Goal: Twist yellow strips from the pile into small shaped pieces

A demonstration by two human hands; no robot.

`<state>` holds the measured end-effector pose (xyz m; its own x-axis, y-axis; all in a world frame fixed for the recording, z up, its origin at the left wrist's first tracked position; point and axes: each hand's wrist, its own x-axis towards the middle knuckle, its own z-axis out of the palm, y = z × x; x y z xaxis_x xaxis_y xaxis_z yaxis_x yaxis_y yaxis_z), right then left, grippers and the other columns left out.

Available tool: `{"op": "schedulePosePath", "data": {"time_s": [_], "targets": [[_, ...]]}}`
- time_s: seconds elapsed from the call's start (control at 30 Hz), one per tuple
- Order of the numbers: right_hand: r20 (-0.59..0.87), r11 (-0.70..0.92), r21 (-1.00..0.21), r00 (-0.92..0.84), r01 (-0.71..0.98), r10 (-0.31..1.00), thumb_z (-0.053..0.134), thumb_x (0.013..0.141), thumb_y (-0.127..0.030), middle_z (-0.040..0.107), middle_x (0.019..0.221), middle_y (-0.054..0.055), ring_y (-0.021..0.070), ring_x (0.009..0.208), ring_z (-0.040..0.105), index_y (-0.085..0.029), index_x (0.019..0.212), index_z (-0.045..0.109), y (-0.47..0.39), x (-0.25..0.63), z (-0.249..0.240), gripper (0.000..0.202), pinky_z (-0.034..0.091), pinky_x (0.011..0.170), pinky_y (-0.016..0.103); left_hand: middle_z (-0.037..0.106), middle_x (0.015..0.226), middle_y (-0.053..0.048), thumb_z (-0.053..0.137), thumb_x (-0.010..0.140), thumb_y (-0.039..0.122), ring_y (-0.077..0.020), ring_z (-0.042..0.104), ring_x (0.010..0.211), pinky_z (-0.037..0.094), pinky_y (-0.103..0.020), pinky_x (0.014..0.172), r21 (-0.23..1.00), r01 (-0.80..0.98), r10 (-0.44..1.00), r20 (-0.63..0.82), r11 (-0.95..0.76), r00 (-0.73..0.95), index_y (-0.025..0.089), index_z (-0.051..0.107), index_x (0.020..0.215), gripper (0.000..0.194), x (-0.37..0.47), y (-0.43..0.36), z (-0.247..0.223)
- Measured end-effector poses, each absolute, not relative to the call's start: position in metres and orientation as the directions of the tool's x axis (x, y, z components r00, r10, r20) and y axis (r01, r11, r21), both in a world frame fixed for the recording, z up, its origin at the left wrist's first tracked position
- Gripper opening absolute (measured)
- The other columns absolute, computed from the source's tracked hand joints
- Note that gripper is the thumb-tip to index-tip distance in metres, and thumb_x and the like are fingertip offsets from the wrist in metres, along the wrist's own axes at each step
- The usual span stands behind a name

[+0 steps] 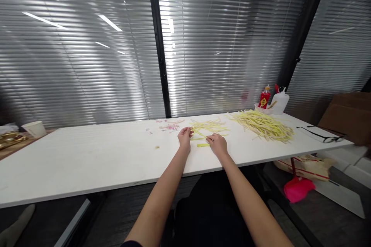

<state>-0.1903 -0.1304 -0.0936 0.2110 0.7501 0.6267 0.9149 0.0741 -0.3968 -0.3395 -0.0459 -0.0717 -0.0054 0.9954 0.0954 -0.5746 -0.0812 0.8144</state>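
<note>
My left hand [184,137] is closed in a pinch at the left ends of some thin yellow-green strips [210,125] lying loosely on the white table [116,154]. What exactly is between its fingertips is too small to make out. To its right, my right hand [218,143] rests low over the table with its fingers bent and pressed together. A short, flat yellow-green piece [203,145] lies just by its fingertips. Between the two hands runs a thin strip along the tabletop. Small pinkish loops and bits [171,127] are scattered left of the strips.
A big heap of yellow-green strips [262,125] lies at the right. Behind it stand a red bottle [264,98] and a white squeeze bottle [279,102]. Eyeglasses [329,138] sit near the right end. A paper cup [34,129] is far left. Blinds [208,46] line the back.
</note>
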Motion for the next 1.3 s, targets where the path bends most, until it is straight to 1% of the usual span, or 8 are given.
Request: {"op": "schedulePosePath", "data": {"time_s": [0.17, 0.6, 0.77, 0.87, 1.0, 1.13, 1.2, 1.3], "targets": [[0.639, 0.075, -0.466, 0.277, 0.882, 0.718, 0.054, 0.085, -0.033, 0.069, 0.09, 0.003, 0.0206, 0.085, 0.06, -0.025, 0.094, 0.071, -0.13, -0.191, -0.093, 0.02, 0.043, 0.073, 0.03, 0.065, 0.079, -0.004, 0.075, 0.062, 0.032, -0.0099, 0.061, 0.065, 0.043, -0.022, 0.063, 0.795, -0.603, 0.998, 0.05, -0.061, -0.036, 0.015, 0.06, 0.082, 0.03, -0.342, -0.044, -0.073], [0.642, 0.087, -0.395, 0.208, 0.915, 0.738, 0.049, 0.089, -0.035, 0.071, 0.088, 0.003, 0.02, 0.083, 0.063, -0.027, 0.093, 0.072, -0.127, -0.189, -0.1, 0.024, 0.043, 0.074, 0.029, 0.063, 0.077, -0.002, 0.073, 0.065, 0.029, -0.0074, 0.057, 0.064, 0.044, -0.022, 0.065, 0.771, -0.634, 0.997, 0.025, -0.062, -0.067, 0.015, 0.06, 0.08, 0.025, -0.342, -0.042, -0.075], [0.644, 0.127, -0.434, 0.209, 0.892, 0.736, 0.05, 0.088, -0.035, 0.071, 0.087, 0.002, 0.02, 0.081, 0.064, -0.028, 0.087, 0.073, -0.13, -0.19, -0.096, 0.024, 0.043, 0.072, 0.029, 0.063, 0.077, -0.002, 0.073, 0.065, 0.028, -0.0069, 0.057, 0.063, 0.044, -0.022, 0.065, 0.77, -0.635, 0.997, 0.029, -0.067, -0.07, 0.015, 0.06, 0.08, 0.024, -0.341, -0.043, -0.074], [0.638, 0.166, -0.506, 0.238, 0.846, 0.732, 0.051, 0.087, -0.036, 0.071, 0.087, 0.002, 0.0204, 0.081, 0.063, -0.027, 0.085, 0.073, -0.131, -0.191, -0.094, 0.024, 0.044, 0.073, 0.03, 0.062, 0.076, -0.001, 0.073, 0.066, 0.025, -0.0066, 0.057, 0.061, 0.044, -0.022, 0.065, 0.745, -0.665, 0.999, 0.008, -0.041, -0.053, 0.015, 0.059, 0.079, 0.021, -0.342, -0.045, -0.072], [0.597, 0.241, -0.678, 0.329, 0.694, 0.732, 0.057, 0.081, -0.043, 0.071, 0.088, 0.004, 0.0194, 0.072, 0.062, -0.024, 0.087, 0.073, -0.129, -0.191, -0.094, 0.026, 0.046, 0.07, 0.031, 0.061, 0.072, 0.0, 0.072, 0.068, 0.021, -0.0063, 0.057, 0.061, 0.044, -0.021, 0.065, 0.701, -0.712, 0.999, -0.031, 0.03, 0.012, 0.015, 0.058, 0.079, 0.018, -0.343, -0.048, -0.07], [0.501, 0.315, -0.85, 0.465, 0.422, 0.73, 0.067, 0.068, -0.05, 0.07, 0.078, 0.007, 0.0179, 0.062, 0.057, -0.017, 0.09, 0.072, -0.125, -0.189, -0.095, 0.04, 0.046, 0.062, 0.031, 0.061, 0.07, 0.0, 0.072, 0.069, 0.019, -0.0071, 0.059, 0.064, 0.045, -0.02, 0.068, 0.694, -0.709, 0.99, -0.047, 0.127, 0.132, 0.014, 0.058, 0.079, 0.018, -0.342, -0.049, -0.071], [0.428, 0.344, -0.904, 0.525, 0.254, 0.736, 0.072, 0.063, -0.05, 0.068, 0.071, 0.007, 0.0181, 0.061, 0.057, -0.014, 0.09, 0.071, -0.124, -0.188, -0.094, 0.046, 0.045, 0.058, 0.03, 0.062, 0.07, -0.001, 0.072, 0.07, 0.019, -0.008, 0.06, 0.066, 0.046, -0.022, 0.07, 0.704, -0.684, 0.976, -0.06, 0.191, 0.212, 0.014, 0.058, 0.08, 0.018, -0.34, -0.05, -0.071], [0.348, 0.395, -0.918, 0.556, 0.037, 0.755, 0.075, 0.059, -0.048, 0.066, 0.069, 0.007, 0.0177, 0.061, 0.058, -0.013, 0.089, 0.069, -0.122, -0.189, -0.093, 0.047, 0.044, 0.054, 0.027, 0.064, 0.072, -0.003, 0.072, 0.071, 0.018, -0.0103, 0.063, 0.071, 0.047, -0.024, 0.075, 0.734, -0.623, 0.935, -0.05, 0.272, 0.35, 0.014, 0.058, 0.078, 0.015, -0.338, -0.053, -0.071]]}}
